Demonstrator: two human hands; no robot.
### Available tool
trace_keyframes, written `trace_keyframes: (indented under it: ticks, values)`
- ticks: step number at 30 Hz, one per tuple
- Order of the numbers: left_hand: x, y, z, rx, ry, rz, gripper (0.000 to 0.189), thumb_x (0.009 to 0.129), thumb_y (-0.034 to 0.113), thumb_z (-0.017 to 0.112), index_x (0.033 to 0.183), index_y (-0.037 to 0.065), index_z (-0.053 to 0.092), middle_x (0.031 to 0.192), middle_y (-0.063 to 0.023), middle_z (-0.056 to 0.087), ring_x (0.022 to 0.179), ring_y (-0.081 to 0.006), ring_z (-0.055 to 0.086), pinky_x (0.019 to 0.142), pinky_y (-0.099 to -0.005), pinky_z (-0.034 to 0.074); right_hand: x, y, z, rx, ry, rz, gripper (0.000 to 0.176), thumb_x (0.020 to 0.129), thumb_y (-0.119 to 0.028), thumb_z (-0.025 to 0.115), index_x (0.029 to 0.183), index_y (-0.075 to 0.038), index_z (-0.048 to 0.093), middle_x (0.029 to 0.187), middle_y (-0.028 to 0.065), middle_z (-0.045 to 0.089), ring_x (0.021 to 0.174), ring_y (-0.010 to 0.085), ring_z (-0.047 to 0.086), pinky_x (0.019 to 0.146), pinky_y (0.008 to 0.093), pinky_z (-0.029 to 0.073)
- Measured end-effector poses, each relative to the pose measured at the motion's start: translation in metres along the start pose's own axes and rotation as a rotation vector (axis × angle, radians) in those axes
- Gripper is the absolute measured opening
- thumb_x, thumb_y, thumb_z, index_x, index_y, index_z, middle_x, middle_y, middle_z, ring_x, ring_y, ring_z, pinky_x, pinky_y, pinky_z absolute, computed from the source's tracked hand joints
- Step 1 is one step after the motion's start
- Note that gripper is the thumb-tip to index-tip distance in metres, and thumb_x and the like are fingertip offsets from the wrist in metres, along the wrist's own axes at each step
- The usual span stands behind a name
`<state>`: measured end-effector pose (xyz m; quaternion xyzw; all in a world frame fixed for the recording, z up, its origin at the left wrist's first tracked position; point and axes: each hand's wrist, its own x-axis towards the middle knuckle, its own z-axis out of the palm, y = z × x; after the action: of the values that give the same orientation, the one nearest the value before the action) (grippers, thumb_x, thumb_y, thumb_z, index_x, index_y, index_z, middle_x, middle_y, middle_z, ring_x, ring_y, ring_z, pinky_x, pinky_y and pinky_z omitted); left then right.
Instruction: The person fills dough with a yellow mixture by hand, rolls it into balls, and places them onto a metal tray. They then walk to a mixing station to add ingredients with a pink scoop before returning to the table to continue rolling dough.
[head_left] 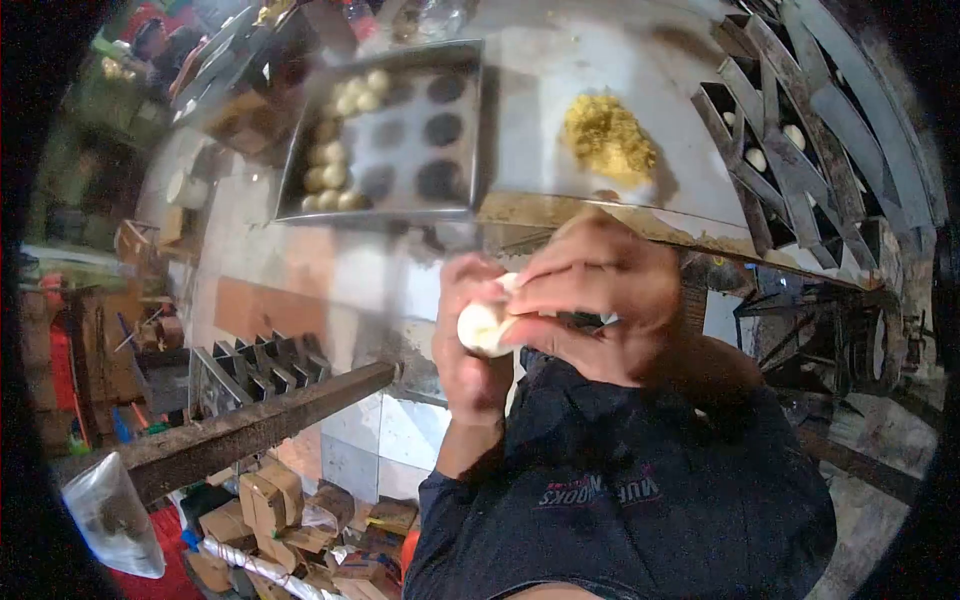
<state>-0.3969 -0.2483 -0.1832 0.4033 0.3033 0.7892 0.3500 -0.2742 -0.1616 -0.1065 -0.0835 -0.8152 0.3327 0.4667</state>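
Observation:
A pale piece of dough (484, 330) lies in the curved fingers and palm of my left hand (468, 345). From the right, my right hand (605, 300) pinches the dough's upper edge, its fingers partly blurred by motion. Beyond my hands, a heap of yellow crumbly filling (608, 138) sits on the worktop (530, 120). To its left is a dark-rimmed tray (478, 130) with several pale dough balls (333, 165) along its left side and dark round marks on its bottom.
Metal strip moulds (785, 130) stand at the right, a few with pale balls inside. At the left are a wooden beam (270, 425), another metal mould rack (255, 370) and a clear plastic bag (115, 515). Cardboard boxes (270, 500) lie below. A white cup (187, 190) stands left of the tray.

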Motion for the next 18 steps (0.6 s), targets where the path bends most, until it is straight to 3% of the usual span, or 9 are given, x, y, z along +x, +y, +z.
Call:
trace_keyframes:
  ticks: [1,4,5,8,10,14,16,17,18]
  values:
    - [-0.001,0.004,0.005,-0.028,-0.028,-0.062,0.056,0.089,0.062,0.039,0.100,0.009,0.056,0.116,-0.0132,0.039,0.112,-0.0265,0.041,0.098,-0.0436,0.035,0.004,-0.009,-0.009,0.020,0.008,0.134,0.026,0.067,-0.001,0.079,0.090,-0.007,0.069,0.087,0.0089,0.065,0.079,0.0224,0.065,0.066,0.0316,0.052]
    - [0.016,-0.012,0.028,0.114,-0.124,0.188,0.044,0.095,0.056,0.040,0.082,0.015,0.051,0.105,-0.0104,0.038,0.098,-0.0265,0.044,0.089,-0.0424,0.038,-0.011,-0.017,-0.029,0.344,-0.015,0.582,0.022,0.067,0.000,0.078,0.086,-0.006,0.069,0.088,0.0113,0.065,0.083,0.0229,0.066,0.070,0.0317,0.053]
    - [0.025,-0.010,0.037,0.221,-0.203,0.200,0.040,0.093,0.053,0.048,0.079,0.015,0.049,0.103,-0.0106,0.038,0.095,-0.0274,0.045,0.084,-0.0451,0.045,-0.019,-0.005,-0.040,0.170,-0.001,0.258,0.026,0.068,0.003,0.076,0.092,-0.004,0.068,0.094,0.0140,0.065,0.086,0.0256,0.067,0.074,0.0322,0.055]
    - [0.031,-0.033,0.077,0.242,-0.060,0.238,0.041,0.087,0.049,0.061,0.107,0.018,0.045,0.111,-0.0128,0.039,0.099,-0.0267,0.045,0.084,-0.0501,0.053,-0.033,-0.008,-0.070,0.034,0.083,0.132,0.029,0.069,0.004,0.074,0.096,0.001,0.066,0.100,0.0157,0.065,0.082,0.0228,0.066,0.073,0.0315,0.055]
    - [0.039,-0.055,0.109,0.209,0.017,0.292,0.071,0.078,0.036,0.077,0.127,0.011,0.032,0.108,-0.0123,0.037,0.095,-0.0213,0.045,0.077,-0.0368,0.056,-0.046,0.000,-0.092,-0.205,0.124,-0.069,0.034,0.071,0.004,0.073,0.103,0.003,0.062,0.105,0.0176,0.063,0.089,0.0247,0.066,0.075,0.0332,0.056]
    - [0.069,-0.091,0.191,-0.034,-0.416,0.074,0.086,0.061,0.042,0.088,0.122,0.005,0.040,0.108,-0.0115,0.044,0.096,-0.0220,0.049,0.080,-0.0420,0.054,-0.069,0.012,-0.183,-0.293,0.138,-0.186,0.028,0.079,0.000,0.067,0.107,-0.001,0.062,0.109,0.0162,0.063,0.103,0.0294,0.062,0.079,0.0352,0.056]
    - [0.088,-0.121,0.236,-0.110,-0.635,0.168,0.063,0.066,0.038,0.086,0.105,0.002,0.052,0.100,-0.0115,0.049,0.095,-0.0239,0.051,0.081,-0.0430,0.053,-0.074,0.019,-0.223,0.065,0.116,0.055,0.026,0.081,-0.003,0.068,0.106,0.000,0.062,0.109,0.0163,0.063,0.100,0.0305,0.063,0.079,0.0384,0.055]
    - [0.102,-0.124,0.266,-0.106,-0.653,0.329,0.033,0.079,0.027,0.076,0.087,0.001,0.057,0.084,-0.0113,0.055,0.082,-0.0264,0.056,0.074,-0.0410,0.054,-0.072,0.012,-0.250,-0.108,0.058,0.133,0.022,0.084,-0.008,0.065,0.104,0.002,0.062,0.105,0.0170,0.063,0.096,0.0313,0.063,0.082,0.0403,0.053]
    - [0.106,-0.136,0.284,-0.121,-0.669,0.344,0.033,0.079,0.027,0.076,0.087,0.001,0.057,0.084,-0.0113,0.055,0.082,-0.0264,0.056,0.074,-0.0410,0.054,-0.073,0.009,-0.276,-0.130,0.065,0.121,0.022,0.084,-0.008,0.065,0.104,0.002,0.062,0.105,0.0170,0.063,0.096,0.0313,0.063,0.082,0.0403,0.053]
